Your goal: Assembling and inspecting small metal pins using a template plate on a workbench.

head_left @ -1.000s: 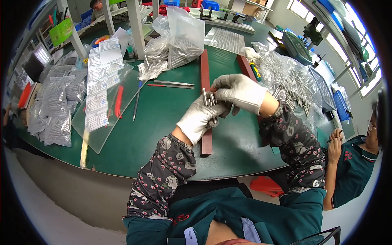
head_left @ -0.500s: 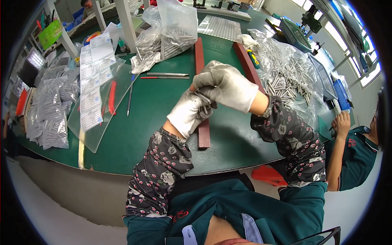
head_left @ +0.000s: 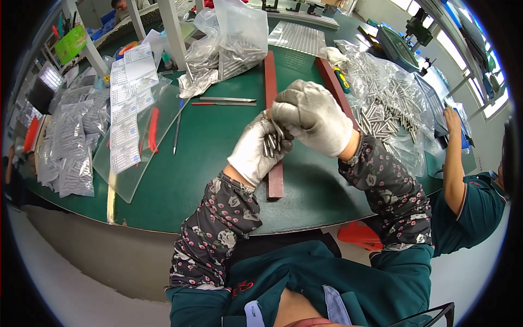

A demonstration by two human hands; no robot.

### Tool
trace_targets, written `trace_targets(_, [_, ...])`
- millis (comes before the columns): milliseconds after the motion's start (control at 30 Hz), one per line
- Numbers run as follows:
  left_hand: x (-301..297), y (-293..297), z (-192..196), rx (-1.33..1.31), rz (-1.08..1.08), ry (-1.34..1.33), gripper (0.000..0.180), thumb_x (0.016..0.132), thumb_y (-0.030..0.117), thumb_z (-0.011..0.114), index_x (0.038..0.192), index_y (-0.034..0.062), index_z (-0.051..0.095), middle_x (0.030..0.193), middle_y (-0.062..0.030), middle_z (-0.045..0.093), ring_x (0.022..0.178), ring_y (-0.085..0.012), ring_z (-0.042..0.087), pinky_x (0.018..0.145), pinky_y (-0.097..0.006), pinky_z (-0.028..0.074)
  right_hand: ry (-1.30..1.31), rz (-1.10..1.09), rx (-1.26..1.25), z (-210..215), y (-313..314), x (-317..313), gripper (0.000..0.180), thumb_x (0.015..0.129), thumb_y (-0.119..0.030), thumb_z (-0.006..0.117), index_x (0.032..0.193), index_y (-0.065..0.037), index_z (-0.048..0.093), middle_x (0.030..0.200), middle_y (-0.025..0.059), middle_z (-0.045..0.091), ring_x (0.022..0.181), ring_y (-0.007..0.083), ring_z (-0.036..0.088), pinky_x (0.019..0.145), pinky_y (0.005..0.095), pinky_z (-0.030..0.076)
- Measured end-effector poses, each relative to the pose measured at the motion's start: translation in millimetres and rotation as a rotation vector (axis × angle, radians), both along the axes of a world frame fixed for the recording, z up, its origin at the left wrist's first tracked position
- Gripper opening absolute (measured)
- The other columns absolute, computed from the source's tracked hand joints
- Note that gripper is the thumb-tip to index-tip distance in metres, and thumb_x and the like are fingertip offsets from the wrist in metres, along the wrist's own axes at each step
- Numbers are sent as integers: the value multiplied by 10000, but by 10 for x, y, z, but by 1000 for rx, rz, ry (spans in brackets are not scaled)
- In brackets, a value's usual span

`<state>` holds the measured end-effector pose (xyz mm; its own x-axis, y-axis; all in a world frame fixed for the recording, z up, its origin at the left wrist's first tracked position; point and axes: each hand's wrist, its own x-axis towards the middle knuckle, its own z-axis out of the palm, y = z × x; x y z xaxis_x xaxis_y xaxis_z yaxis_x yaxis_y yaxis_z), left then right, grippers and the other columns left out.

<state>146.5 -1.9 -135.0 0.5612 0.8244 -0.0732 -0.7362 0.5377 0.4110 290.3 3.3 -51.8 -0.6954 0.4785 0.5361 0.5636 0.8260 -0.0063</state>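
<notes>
My left hand [head_left: 255, 152], in a pale glove with greyed fingers, is curled around several short metal pins [head_left: 271, 145]. Their ends show between its fingers. Right against it, my right hand [head_left: 315, 117], gloved the same way, is closed with its fingers bent down at the tops of the pins. Whatever sits in its fingertips is hidden behind the knuckles. Both hands are raised over a long red-brown bar [head_left: 275, 185] on the green table [head_left: 218, 163]. A second red-brown bar [head_left: 333, 84] lies to the right, beyond my right hand.
Loose pins [head_left: 384, 117] lie heaped on clear plastic at right, near a green-yellow handled tool [head_left: 341, 80]. Filled bags [head_left: 239, 52] stand at the back; more bagged pins [head_left: 73, 141] lie at left beside paper sheets [head_left: 125, 109]. Two slim files [head_left: 226, 102] lie centre-left. A co-worker [head_left: 468, 207] sits at right.
My right hand has turned, its knuckles now higher and its fingers pointing down. More pin ends show in my left hand. The co-worker's arm has reached farther forward.
</notes>
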Motion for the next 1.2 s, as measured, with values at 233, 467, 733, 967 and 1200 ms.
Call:
trace_targets(233, [-24, -8, 74, -135, -16, -119, 273, 744, 23, 398, 993, 31, 508, 850, -104, 557, 745, -224, 557, 606, -323, 487, -32, 6, -81, -71, 46, 102, 214, 645, -83, 596, 856, -105, 620, 802, 75, 600, 782, 266, 566, 667, 365, 460])
trace_targets(467, [-59, 15, 58, -113, -54, -180, 239, 799, 39, 443, 1029, 6, 499, 891, -104, 562, 771, -224, 563, 606, -281, 488, -1, 23, -72, -83, 59, 160, 213, 673, -48, 563, 868, -107, 624, 804, 75, 599, 788, 273, 563, 691, 370, 465])
trace_targets(733, [-94, 43, 48, -102, 169, -90, 309, 823, -18, 464, 1129, 13, 438, 873, -61, 502, 710, -127, 510, 563, -232, 443, -399, -827, -908, -292, 171, 357, 631, 721, -392, 606, 1195, -18, 424, 843, 178, 625, 676, 269, 619, 657, 338, 480])
trace_targets(967, [-81, 62, 3, -145, 206, -21, 282, 815, -16, 465, 1093, 29, 461, 855, -61, 509, 702, -136, 510, 555, -234, 445, -336, -951, -889, -410, 305, -84, 548, 780, -345, 512, 1173, 24, 417, 1041, 218, 588, 987, 330, 576, 838, 377, 459])
trace_targets(1200, [-9, 92, 10, -132, 227, -11, 282, 811, -15, 469, 1088, 37, 469, 862, -69, 511, 698, -149, 515, 554, -242, 454, -433, -854, -823, -368, 360, 40, 394, 725, -86, 512, 1100, 20, 459, 1022, 224, 585, 995, 326, 569, 830, 382, 460])
